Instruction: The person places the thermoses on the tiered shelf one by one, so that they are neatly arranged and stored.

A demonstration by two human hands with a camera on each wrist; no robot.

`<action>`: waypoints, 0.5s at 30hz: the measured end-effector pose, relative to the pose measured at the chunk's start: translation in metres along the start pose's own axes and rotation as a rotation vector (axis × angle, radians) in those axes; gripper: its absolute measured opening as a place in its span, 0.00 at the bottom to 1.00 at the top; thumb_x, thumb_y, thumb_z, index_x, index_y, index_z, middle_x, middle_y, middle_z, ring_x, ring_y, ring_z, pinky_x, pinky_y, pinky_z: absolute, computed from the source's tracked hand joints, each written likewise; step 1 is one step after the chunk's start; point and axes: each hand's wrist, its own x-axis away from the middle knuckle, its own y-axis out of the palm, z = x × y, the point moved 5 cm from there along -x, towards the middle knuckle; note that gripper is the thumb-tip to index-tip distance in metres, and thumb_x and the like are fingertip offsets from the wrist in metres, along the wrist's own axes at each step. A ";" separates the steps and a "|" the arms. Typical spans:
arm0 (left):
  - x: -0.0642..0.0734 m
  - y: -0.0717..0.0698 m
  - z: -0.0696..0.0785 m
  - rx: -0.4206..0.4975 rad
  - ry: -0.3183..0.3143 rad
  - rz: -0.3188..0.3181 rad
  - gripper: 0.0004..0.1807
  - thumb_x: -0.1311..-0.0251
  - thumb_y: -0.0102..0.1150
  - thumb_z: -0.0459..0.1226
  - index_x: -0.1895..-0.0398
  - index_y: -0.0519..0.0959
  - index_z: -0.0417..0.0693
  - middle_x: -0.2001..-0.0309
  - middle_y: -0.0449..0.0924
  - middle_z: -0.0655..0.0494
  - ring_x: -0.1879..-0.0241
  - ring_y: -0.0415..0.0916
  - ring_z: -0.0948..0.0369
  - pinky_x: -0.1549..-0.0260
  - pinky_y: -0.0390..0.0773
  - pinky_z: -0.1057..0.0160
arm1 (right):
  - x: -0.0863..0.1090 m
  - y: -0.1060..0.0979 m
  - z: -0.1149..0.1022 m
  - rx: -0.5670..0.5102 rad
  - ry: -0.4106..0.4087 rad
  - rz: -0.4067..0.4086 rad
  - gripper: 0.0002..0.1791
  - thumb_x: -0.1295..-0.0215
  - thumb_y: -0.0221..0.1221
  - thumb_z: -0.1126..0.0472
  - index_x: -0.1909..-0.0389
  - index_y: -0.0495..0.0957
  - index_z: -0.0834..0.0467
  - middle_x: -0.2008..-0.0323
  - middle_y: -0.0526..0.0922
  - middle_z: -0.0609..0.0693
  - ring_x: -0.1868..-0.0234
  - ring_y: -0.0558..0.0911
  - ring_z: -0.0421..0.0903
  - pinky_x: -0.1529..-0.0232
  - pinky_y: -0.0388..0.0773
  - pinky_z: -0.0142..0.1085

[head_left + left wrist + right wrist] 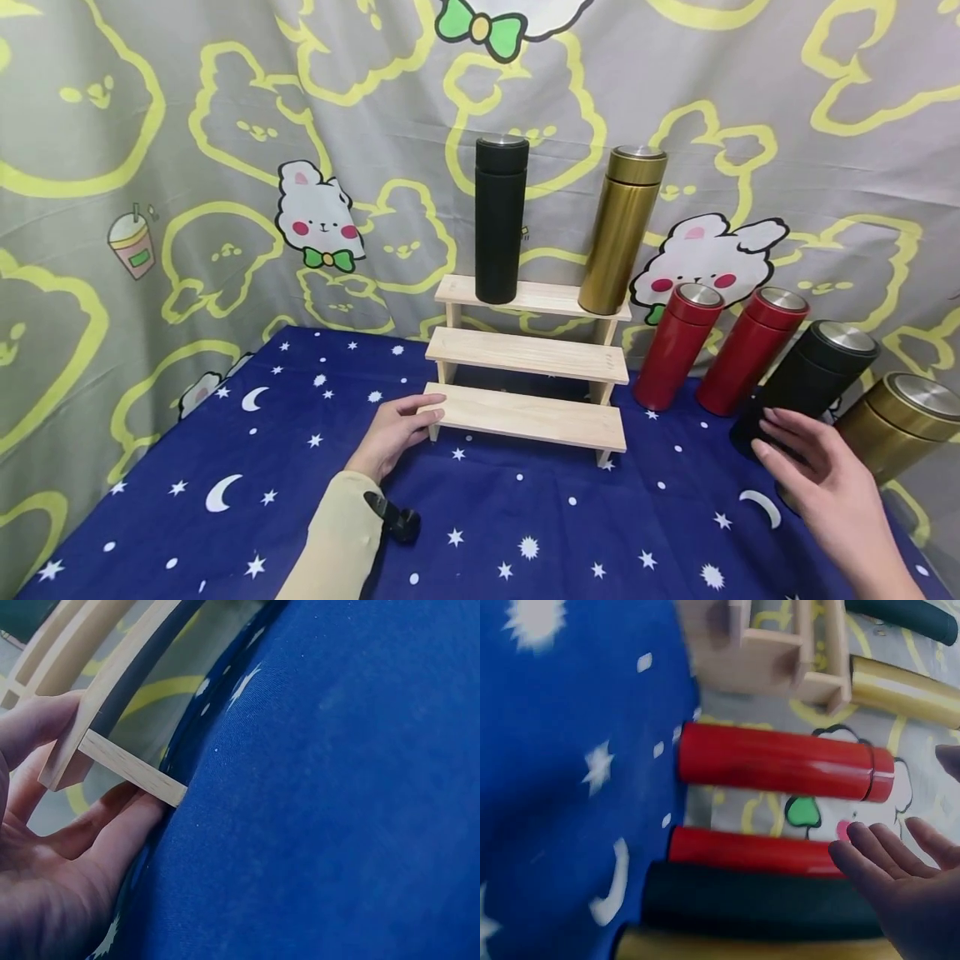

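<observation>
My left hand (396, 433) grips the left end of the lowest step of a three-tier wooden display stand (525, 417). In the left wrist view its thumb lies on the board and the other fingers are beside the stand's leg (135, 766). My right hand (828, 479), fingers apart and holding nothing, is in front of a black thermos flask (806, 375) and a gold one (892, 425). Two red flasks (780, 759) stand between these and the stand. On the top step, a black flask (501, 221) is at the left and a gold flask (624, 233) at the right.
A dark blue cloth (300, 492) with white moons and stars covers the table. Behind it hangs a grey curtain (420, 125) with yellow cartoon outlines. A black strap (393, 517) goes round my left wrist.
</observation>
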 end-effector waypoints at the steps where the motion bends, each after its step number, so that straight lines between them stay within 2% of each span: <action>1: 0.000 0.000 0.001 -0.001 0.004 -0.001 0.18 0.44 0.71 0.35 0.49 0.85 0.44 0.37 0.71 0.41 0.46 0.77 0.50 0.47 0.76 0.51 | 0.003 -0.003 0.003 0.013 -0.001 0.014 0.27 0.36 0.62 0.72 0.37 0.70 0.57 0.48 0.77 0.28 0.50 0.76 0.24 0.57 0.70 0.15; 5: 0.000 0.000 0.002 0.009 0.011 -0.009 0.18 0.44 0.71 0.35 0.49 0.85 0.43 0.37 0.71 0.41 0.46 0.77 0.50 0.48 0.76 0.51 | 0.014 -0.017 0.016 -0.014 0.031 0.082 0.28 0.37 0.62 0.75 0.38 0.71 0.53 0.50 0.78 0.28 0.52 0.77 0.23 0.57 0.70 0.14; 8: 0.000 0.001 0.001 0.013 0.008 -0.014 0.18 0.44 0.71 0.34 0.49 0.84 0.42 0.37 0.71 0.40 0.46 0.77 0.50 0.48 0.77 0.51 | 0.019 -0.028 0.025 -0.029 0.102 0.177 0.29 0.39 0.62 0.76 0.40 0.72 0.52 0.54 0.80 0.28 0.55 0.78 0.23 0.58 0.69 0.14; 10: 0.000 0.001 0.001 0.018 0.000 -0.010 0.18 0.45 0.71 0.34 0.50 0.85 0.43 0.37 0.71 0.41 0.46 0.77 0.50 0.48 0.76 0.51 | 0.022 -0.034 0.032 -0.090 0.164 0.249 0.28 0.40 0.62 0.77 0.42 0.74 0.52 0.56 0.81 0.29 0.57 0.79 0.24 0.59 0.69 0.13; 12: -0.001 0.001 -0.001 0.015 -0.002 -0.003 0.17 0.45 0.71 0.34 0.50 0.85 0.43 0.38 0.72 0.41 0.46 0.77 0.50 0.48 0.76 0.51 | 0.025 -0.039 0.039 -0.184 0.211 0.343 0.26 0.42 0.61 0.81 0.47 0.76 0.53 0.59 0.83 0.32 0.60 0.81 0.26 0.60 0.70 0.14; 15: -0.001 0.002 -0.001 0.007 0.001 -0.001 0.18 0.44 0.71 0.34 0.50 0.85 0.43 0.38 0.72 0.41 0.46 0.77 0.50 0.48 0.76 0.50 | 0.029 -0.046 0.047 -0.421 0.223 0.498 0.25 0.45 0.56 0.86 0.54 0.79 0.56 0.62 0.85 0.39 0.64 0.83 0.30 0.62 0.73 0.16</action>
